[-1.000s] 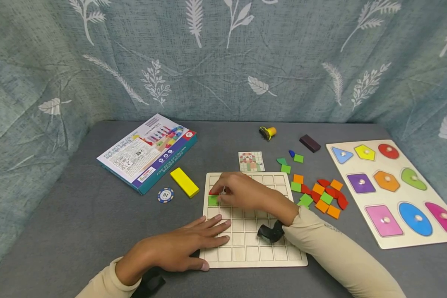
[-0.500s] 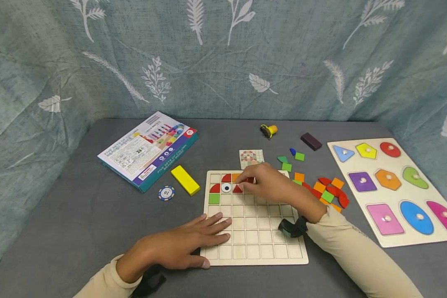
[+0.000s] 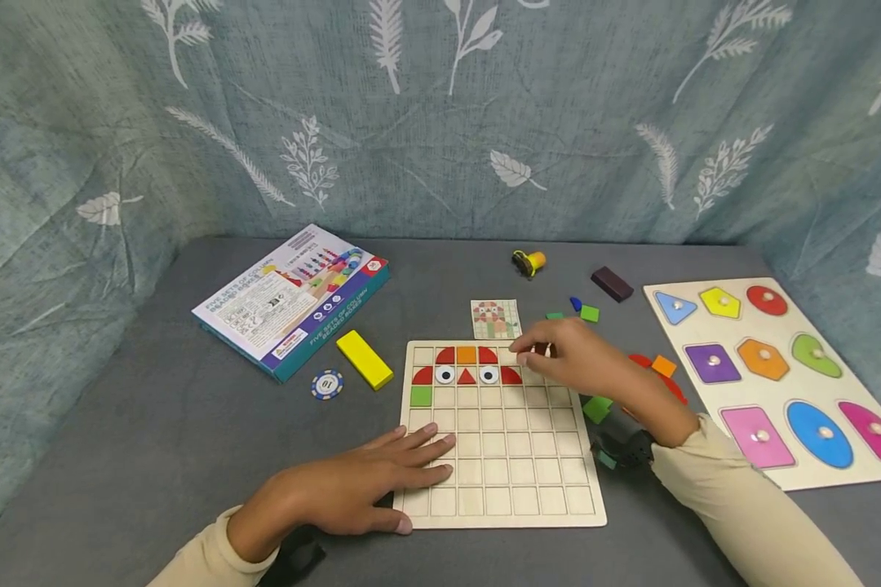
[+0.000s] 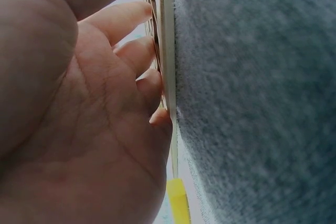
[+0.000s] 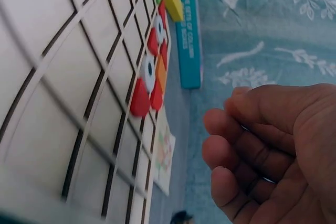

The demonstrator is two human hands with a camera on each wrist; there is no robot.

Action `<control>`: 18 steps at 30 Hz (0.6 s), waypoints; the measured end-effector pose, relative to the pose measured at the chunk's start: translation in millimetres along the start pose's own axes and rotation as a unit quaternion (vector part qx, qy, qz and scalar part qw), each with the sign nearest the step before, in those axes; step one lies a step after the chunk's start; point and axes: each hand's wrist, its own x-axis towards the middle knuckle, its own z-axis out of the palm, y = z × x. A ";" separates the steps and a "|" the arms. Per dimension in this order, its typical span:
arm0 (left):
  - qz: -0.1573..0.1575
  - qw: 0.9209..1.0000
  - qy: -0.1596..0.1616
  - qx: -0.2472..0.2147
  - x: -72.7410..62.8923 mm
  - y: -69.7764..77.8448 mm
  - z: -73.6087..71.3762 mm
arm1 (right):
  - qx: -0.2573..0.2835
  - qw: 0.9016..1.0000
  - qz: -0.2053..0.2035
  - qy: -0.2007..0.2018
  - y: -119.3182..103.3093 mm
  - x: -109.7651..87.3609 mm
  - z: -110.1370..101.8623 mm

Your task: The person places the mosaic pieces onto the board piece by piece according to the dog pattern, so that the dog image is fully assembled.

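My left hand (image 3: pixel 367 481) lies spread over the left edge of a wooden grid board (image 3: pixel 484 470), fingertips on its squares; the left wrist view shows the palm (image 4: pixel 89 114) beside that edge. In the board's upper rows sit two eye tiles (image 3: pixel 489 375), a red triangle (image 3: pixel 466 377), an orange square (image 3: pixel 467 355), several red quarter-round tiles (image 3: pixel 511 376) and a green square (image 3: pixel 421 396). My right hand (image 3: pixel 580 355) hovers over the board's upper right corner. Its fingers (image 5: pixel 223 150) are loosely curled with nothing seen between them. Behind the board lies a pattern card (image 3: pixel 495 318).
Loose red, orange and green tiles (image 3: pixel 664 366) lie right of the board, partly hidden by my right arm. Farther right is a knobbed shape puzzle (image 3: pixel 741 322). Leftward are a yellow block (image 3: pixel 364 359), a poker chip (image 3: pixel 327 385) and a box (image 3: pixel 286 302); a dark block (image 3: pixel 612 284) lies behind.
My right hand has moved rightward across the board's top rows, from the left tiles to the upper right corner, uncovering the tiles. My left hand has stayed in place.
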 end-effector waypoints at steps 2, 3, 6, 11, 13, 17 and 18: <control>0.002 1.000 0.000 -0.001 -0.7 -0.3 0.1 | 0.002 1.000 0.009 0.006 4.0 -5.7 -2.7; 0.005 1.000 0.001 0.000 -0.8 -0.7 0.1 | 0.004 1.000 0.015 0.008 5.7 -9.1 -4.3; 0.015 1.000 0.006 0.002 -0.7 -1.9 0.8 | 0.004 0.999 0.037 0.020 11.3 -18.7 -9.1; 0.022 1.000 0.009 0.005 0.1 -3.4 1.2 | -0.010 0.996 0.077 0.036 18.6 -30.8 -17.4; 0.022 1.000 0.009 0.006 -0.2 -3.5 1.3 | -0.014 0.995 0.087 0.038 21.0 -33.8 -20.4; 0.022 1.000 0.009 0.006 -1.3 -3.2 2.4 | -0.012 0.995 0.089 0.030 28.2 -41.6 -24.2; 0.020 1.000 0.008 0.005 -1.5 -3.0 3.2 | -0.008 0.996 0.089 0.024 30.8 -44.5 -24.4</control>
